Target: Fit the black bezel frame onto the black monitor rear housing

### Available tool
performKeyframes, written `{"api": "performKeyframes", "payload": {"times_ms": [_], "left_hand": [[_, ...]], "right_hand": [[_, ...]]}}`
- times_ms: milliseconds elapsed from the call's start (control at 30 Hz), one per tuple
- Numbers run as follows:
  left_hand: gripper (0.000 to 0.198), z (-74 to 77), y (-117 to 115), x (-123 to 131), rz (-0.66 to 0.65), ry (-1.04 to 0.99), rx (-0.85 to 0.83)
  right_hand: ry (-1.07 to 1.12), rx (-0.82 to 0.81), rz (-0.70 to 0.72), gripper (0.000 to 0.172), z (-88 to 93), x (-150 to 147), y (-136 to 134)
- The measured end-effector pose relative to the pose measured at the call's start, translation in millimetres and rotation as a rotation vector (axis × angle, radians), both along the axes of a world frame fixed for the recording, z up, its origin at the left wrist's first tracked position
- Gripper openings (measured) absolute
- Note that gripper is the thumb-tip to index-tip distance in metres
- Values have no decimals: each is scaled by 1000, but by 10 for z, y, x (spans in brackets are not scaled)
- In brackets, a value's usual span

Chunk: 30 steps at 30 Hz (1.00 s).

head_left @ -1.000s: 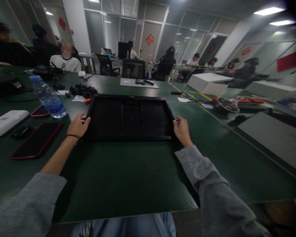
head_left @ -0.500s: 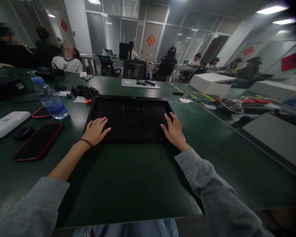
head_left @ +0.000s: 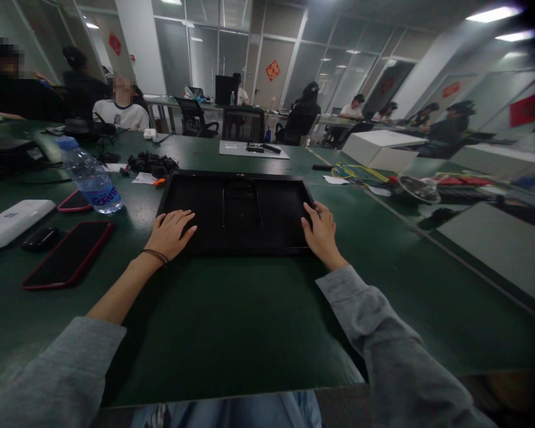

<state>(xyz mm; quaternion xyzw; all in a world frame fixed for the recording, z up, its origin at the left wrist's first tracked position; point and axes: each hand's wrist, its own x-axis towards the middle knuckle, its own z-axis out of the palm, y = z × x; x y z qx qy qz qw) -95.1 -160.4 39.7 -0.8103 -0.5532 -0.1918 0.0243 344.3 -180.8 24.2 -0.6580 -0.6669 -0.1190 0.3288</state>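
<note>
A shallow black rectangular panel [head_left: 280,220] with a raised rim lies on the table in front of me. Two thin ridges and a recess show in its middle. My left hand [head_left: 170,233] rests on its near left corner, fingers stretched out and thumb apart. At the right edge is my right hand [head_left: 321,233], with thumb and index finger apart over the rim. Its other fingers are bent down along the outer side and partly hidden. Neither hand shows anything lifted.
On the left lie a phone with a red edge [head_left: 69,255], a black case [head_left: 41,239], a white power bank [head_left: 15,223] and a tilted water bottle [head_left: 91,178]. Tangled black parts [head_left: 149,163] sit behind. Cables [head_left: 356,175] and white boxes [head_left: 378,148] stand to the right.
My right hand has shifted slightly right, from on top of the panel to its right rim. My left hand and the panel stay nearly in place.
</note>
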Motion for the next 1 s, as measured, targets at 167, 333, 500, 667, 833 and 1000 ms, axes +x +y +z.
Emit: {"api": "performKeyframes", "payload": {"times_ms": [167,333,500,667,833,1000], "left_hand": [[49,21,21,-55,99,-39,69],[54,47,66,-172,274,-108,125],[72,8,154,-301,487,-136,-13],[74,-45,243,-393,510,-201,-144],[71,-69,279,-435,490,-238,-149],[72,-103,292,-449,485,-252,-137]], "right_hand": [[143,49,-117,63,-115,311,142],[616,-140,-6,64,-181,517,245],[980,-299,65,68,-122,447,129],[1102,-230,110,67,-146,277,134],[1060,-113,147,63,-195,211,186],[1037,-74,183,62,-183,249,191]]}}
